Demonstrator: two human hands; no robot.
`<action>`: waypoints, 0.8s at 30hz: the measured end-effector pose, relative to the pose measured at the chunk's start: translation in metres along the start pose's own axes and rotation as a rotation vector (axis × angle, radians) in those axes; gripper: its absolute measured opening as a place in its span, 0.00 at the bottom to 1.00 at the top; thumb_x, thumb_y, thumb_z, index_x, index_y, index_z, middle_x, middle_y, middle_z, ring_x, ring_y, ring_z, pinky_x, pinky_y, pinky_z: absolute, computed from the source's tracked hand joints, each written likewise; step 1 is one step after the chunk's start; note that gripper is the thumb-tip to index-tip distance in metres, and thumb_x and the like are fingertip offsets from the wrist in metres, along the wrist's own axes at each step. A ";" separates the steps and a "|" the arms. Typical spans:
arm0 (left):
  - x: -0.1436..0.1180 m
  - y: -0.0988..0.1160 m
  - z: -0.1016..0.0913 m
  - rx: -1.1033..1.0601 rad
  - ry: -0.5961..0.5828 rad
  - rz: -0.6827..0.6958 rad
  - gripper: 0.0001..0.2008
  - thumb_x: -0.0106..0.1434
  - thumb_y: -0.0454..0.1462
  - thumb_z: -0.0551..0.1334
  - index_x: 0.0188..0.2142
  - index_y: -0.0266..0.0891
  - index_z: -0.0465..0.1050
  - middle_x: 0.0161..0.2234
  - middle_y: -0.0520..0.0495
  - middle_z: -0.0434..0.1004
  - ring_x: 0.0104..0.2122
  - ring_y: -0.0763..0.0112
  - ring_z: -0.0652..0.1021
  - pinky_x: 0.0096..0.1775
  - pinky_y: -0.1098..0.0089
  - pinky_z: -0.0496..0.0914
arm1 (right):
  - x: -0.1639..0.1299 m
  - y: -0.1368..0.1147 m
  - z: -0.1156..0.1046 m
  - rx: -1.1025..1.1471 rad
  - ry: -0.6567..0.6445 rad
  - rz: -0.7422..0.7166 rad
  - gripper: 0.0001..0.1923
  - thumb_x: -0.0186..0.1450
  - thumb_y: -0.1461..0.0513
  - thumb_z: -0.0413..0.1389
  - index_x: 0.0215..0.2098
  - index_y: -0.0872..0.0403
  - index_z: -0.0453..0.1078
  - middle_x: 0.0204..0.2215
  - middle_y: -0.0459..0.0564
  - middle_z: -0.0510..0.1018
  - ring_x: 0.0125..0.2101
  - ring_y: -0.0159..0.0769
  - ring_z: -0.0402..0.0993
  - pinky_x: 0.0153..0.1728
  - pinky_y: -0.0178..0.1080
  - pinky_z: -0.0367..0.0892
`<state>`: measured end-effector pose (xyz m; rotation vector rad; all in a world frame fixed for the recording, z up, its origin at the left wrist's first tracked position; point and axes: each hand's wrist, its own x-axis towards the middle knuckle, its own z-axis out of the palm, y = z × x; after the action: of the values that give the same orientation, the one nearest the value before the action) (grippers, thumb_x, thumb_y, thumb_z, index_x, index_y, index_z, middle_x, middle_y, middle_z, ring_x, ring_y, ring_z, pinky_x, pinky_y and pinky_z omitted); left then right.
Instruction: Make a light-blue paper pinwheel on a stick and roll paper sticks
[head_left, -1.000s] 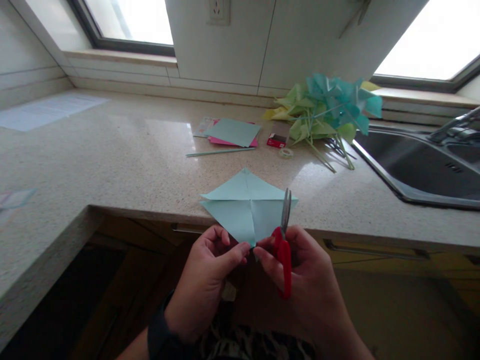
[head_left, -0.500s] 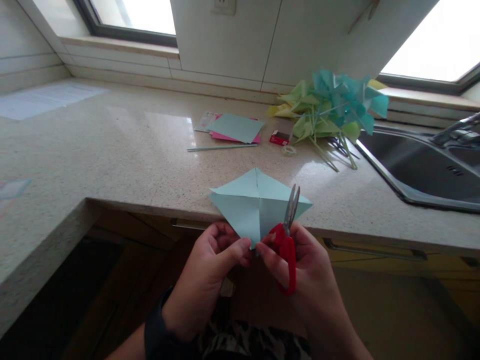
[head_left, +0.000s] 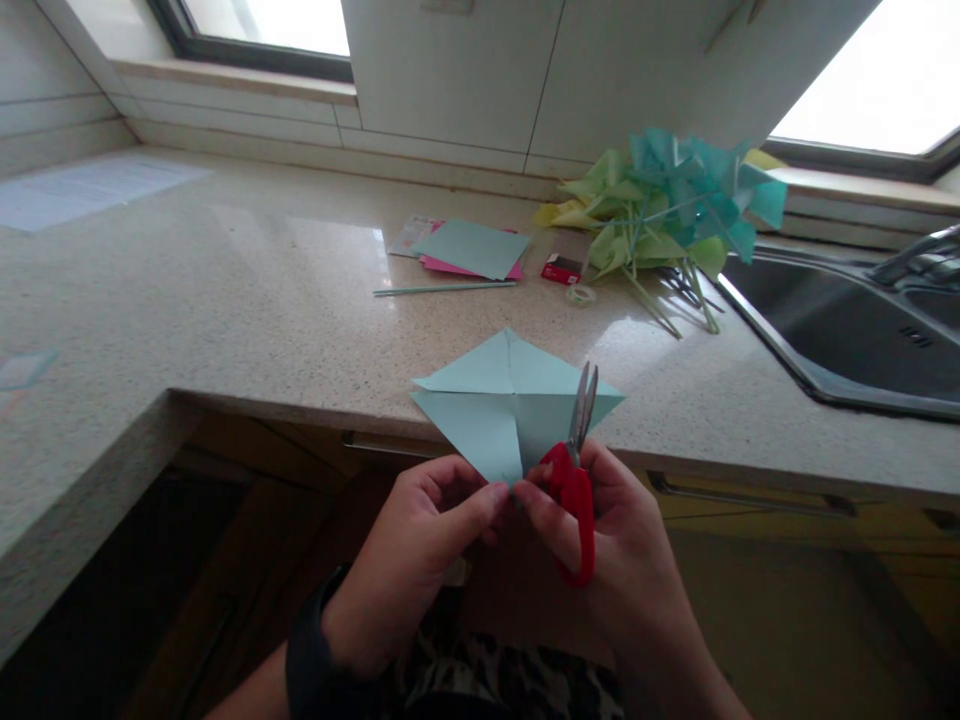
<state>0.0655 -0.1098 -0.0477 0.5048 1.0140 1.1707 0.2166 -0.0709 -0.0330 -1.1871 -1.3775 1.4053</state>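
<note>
A light blue square of paper (head_left: 480, 420) with crossing creases and a slit at its left corner is held cornerwise at the counter's front edge. My left hand (head_left: 435, 530) pinches its near corner between thumb and fingers. Close beside it, the thumb and finger of my right hand (head_left: 600, 530) meet at the same corner. Red-handled scissors (head_left: 575, 500) hang on my right hand, blades slightly apart and pointing up and away, in front of the paper's right part. The fingertips partly hide the near corner.
Behind the paper lie thin sticks (head_left: 442, 289), stacked coloured sheets (head_left: 476, 248), a red box (head_left: 562, 269) and a tape roll (head_left: 580, 294). Blue and green paper pinwheels or flowers (head_left: 675, 200) lie beside the sink (head_left: 847, 340). A printed sheet (head_left: 90, 190) is at far left.
The near corner of the paper now looks slightly bent up at my fingertips. Both hands keep their grip, and the view has shifted slightly.
</note>
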 end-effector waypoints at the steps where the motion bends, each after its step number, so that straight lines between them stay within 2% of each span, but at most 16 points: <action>1: 0.000 0.000 0.000 0.001 0.002 -0.005 0.11 0.59 0.42 0.72 0.35 0.37 0.80 0.24 0.51 0.72 0.23 0.77 0.68 0.25 0.76 0.63 | 0.000 0.000 0.000 -0.007 0.006 -0.007 0.15 0.60 0.53 0.67 0.32 0.50 0.67 0.24 0.43 0.76 0.22 0.31 0.72 0.22 0.32 0.69; 9: 0.001 -0.001 0.000 -0.008 0.002 -0.005 0.08 0.59 0.41 0.72 0.32 0.38 0.80 0.26 0.51 0.74 0.24 0.78 0.69 0.27 0.77 0.64 | 0.000 0.000 -0.001 0.000 0.016 -0.041 0.13 0.60 0.55 0.66 0.31 0.50 0.68 0.24 0.42 0.75 0.23 0.30 0.70 0.22 0.31 0.67; 13: -0.002 0.004 0.000 0.026 0.020 0.005 0.09 0.60 0.40 0.71 0.29 0.37 0.80 0.27 0.49 0.78 0.25 0.78 0.71 0.29 0.76 0.66 | -0.006 -0.001 -0.011 -0.011 -0.014 0.014 0.16 0.62 0.51 0.64 0.28 0.51 0.66 0.21 0.41 0.69 0.21 0.28 0.62 0.21 0.31 0.60; 17: -0.003 0.010 -0.002 0.061 0.040 0.043 0.08 0.60 0.39 0.71 0.30 0.36 0.79 0.28 0.48 0.79 0.26 0.77 0.73 0.30 0.76 0.67 | -0.015 0.000 -0.028 -0.027 -0.159 0.140 0.21 0.62 0.48 0.63 0.27 0.52 0.63 0.20 0.40 0.63 0.21 0.27 0.54 0.20 0.32 0.51; 20: -0.003 0.014 -0.004 0.056 0.056 0.060 0.08 0.60 0.39 0.70 0.31 0.35 0.79 0.28 0.48 0.79 0.26 0.76 0.73 0.30 0.76 0.67 | -0.020 0.004 -0.039 -0.048 -0.318 0.162 0.22 0.62 0.47 0.63 0.26 0.52 0.61 0.21 0.41 0.62 0.22 0.27 0.53 0.21 0.32 0.51; 24: -0.003 0.019 -0.005 0.027 0.055 0.034 0.08 0.61 0.39 0.70 0.31 0.35 0.78 0.28 0.49 0.79 0.27 0.76 0.72 0.31 0.76 0.67 | -0.026 0.008 -0.050 -0.196 -0.375 0.198 0.23 0.59 0.47 0.65 0.24 0.53 0.61 0.22 0.43 0.64 0.24 0.29 0.57 0.23 0.32 0.55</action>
<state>0.0514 -0.1069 -0.0341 0.5151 1.0729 1.2077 0.2713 -0.0850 -0.0371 -1.2551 -1.7254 1.7296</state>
